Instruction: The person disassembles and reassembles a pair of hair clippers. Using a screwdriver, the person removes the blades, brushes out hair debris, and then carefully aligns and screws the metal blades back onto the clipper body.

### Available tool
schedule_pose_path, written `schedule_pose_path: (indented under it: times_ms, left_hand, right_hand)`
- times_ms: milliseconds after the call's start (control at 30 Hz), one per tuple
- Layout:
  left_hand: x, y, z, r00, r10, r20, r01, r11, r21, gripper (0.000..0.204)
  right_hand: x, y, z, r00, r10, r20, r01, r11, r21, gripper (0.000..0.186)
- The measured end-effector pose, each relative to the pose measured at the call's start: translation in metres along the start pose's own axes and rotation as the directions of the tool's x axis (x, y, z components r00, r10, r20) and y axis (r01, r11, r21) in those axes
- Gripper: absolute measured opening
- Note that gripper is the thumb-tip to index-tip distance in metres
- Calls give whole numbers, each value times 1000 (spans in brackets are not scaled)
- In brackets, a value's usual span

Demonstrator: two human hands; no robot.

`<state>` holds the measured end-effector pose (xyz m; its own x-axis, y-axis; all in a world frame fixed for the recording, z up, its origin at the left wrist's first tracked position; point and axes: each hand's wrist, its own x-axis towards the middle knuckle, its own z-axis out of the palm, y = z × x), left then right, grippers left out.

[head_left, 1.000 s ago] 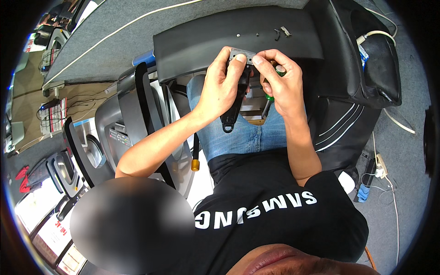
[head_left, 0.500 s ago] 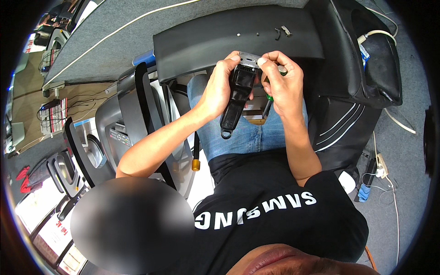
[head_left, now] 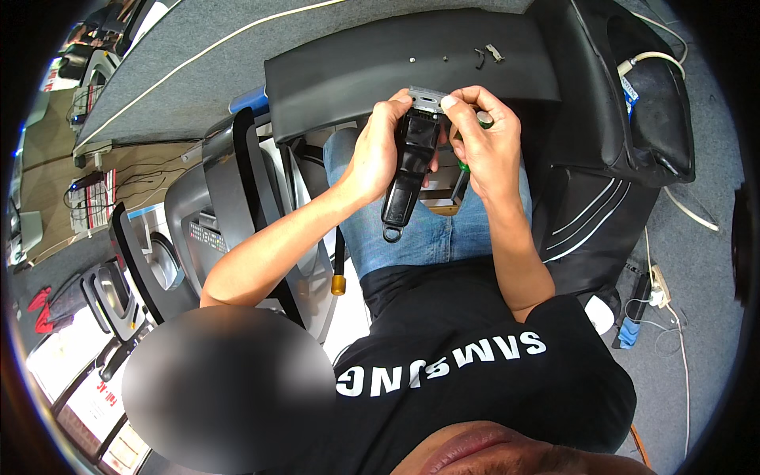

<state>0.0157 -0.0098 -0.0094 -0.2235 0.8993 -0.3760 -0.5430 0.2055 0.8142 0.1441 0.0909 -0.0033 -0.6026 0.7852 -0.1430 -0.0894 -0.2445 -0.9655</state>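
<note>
1. With the left hand point(head_left: 374, 154), gripping the black hair clipper point(head_left: 410, 170) along its left side, with the thumb up by the left end of the steel clipper blade point(head_left: 427, 100) and fingertips showing past the right edge of the body.
2. With the right hand point(head_left: 492, 142), pinching the right end of that blade under the thumb, and also holding a green-handled screwdriver point(head_left: 464, 167) in the curled fingers, with its shaft down toward the lap.
3. Held between the 2 hands, over the blue jeans point(head_left: 475, 229): the clipper, tilted, with the blade end away from the waist and the loop end nearer it, slightly to the left.
4. Deeper in the left grip than in the right; touched by the right only at the blade, as far as visible.
5. Beyond the hands, well apart from the clipper, on a black padded bench point(head_left: 348, 83): 2 tiny pieces too small to identify, 1 curved black part point(head_left: 480, 59) and, just beside it, 1 small metal part point(head_left: 495, 54).
</note>
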Motion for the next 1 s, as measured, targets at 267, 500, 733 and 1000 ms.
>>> schedule_pose_path:
  times_ms: [267,500,733,1000]
  left_hand:
    - [1,-1,1,998,51,-34,-48,997,66,56]
    - [1,0,-1,991,110,-74,-93,974,208,51]
    - [-1,1,-2,991,127,-41,-115,971,210,46]
    - [-4,9,7,985,169,-43,-153,953,261,32]
  right_hand:
    - [2,3,0,1000,-26,-5,25,999,-36,17]
    - [4,6,3,999,-40,-27,39,999,-20,13]
    - [2,3,-1,999,-47,-1,47,998,-41,13]
    - [0,3,2,995,-100,-2,99,993,-65,16]
